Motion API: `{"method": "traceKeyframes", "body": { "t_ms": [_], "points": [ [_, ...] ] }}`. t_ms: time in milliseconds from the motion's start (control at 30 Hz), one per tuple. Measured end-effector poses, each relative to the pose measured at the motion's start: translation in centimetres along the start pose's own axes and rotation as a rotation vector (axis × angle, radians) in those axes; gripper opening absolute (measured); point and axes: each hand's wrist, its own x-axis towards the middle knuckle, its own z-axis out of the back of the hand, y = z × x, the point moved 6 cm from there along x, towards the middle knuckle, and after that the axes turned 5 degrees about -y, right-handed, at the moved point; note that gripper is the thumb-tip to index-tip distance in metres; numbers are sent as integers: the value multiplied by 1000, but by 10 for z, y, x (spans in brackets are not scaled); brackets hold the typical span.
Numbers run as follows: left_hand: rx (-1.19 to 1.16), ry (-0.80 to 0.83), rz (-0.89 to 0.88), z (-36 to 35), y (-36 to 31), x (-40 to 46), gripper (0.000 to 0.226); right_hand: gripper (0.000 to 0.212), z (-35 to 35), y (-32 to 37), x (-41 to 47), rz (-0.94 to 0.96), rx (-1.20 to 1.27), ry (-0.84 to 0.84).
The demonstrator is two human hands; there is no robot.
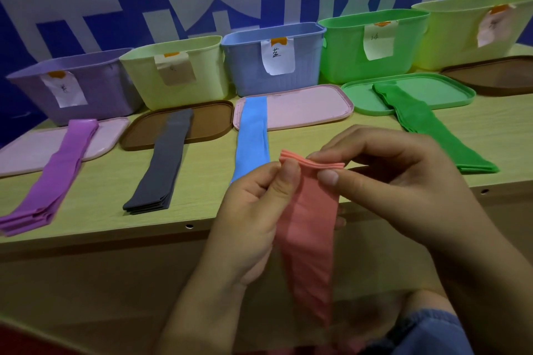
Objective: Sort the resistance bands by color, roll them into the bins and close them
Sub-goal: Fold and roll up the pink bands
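My left hand (253, 210) and my right hand (398, 181) both pinch the top edge of a stack of pink bands (308, 228), which hangs down in front of the table edge. On the table lie a purple stack (57, 176), a dark grey stack (164, 164), a blue band (252, 135) and a green stack (432, 130). Behind them stand open labelled bins: purple (95, 95), pale yellow-green (196, 75), blue (305, 63), green (349, 57) and another pale yellow-green one (450, 34).
Lids lie flat before the bins: a pink lid (26, 150), a brown lid (210, 121), a second pink lid (311, 109), a green lid (432, 89) and a second brown lid (496, 75). The wooden table (202, 199) ends just before my hands. A blue patterned wall stands behind.
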Motion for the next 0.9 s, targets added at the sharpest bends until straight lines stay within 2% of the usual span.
{"method": "traceKeyframes", "body": {
  "t_ms": [67,167,267,400,500,600,700,800,867,900],
  "points": [
    [-80,78,121,-3,9,0,40,18,1,0,0,37,-60,-68],
    [-143,173,212,-10,19,-2,48,20,-1,0,1,98,-196,-134],
    [-187,178,229,-12,25,-2,47,22,-1,-2,2,129,-269,-191],
    [-130,157,212,-11,22,-1,41,21,-2,0,0,211,-425,-228],
    [-103,97,216,-10,22,0,29,18,1,-5,1,151,-325,-206],
    [-151,166,231,-14,18,-3,25,18,2,-4,2,122,-256,-170],
    [-193,235,234,-13,15,-5,25,17,0,1,0,176,-324,-110],
    [-202,287,215,-14,13,-5,33,12,-2,5,-2,242,-451,-55],
    [-187,180,209,-12,13,-3,42,11,-3,4,-2,249,-495,-19],
    [-161,111,215,-12,14,-3,54,11,-4,3,-2,237,-491,-5]
  ]
}}
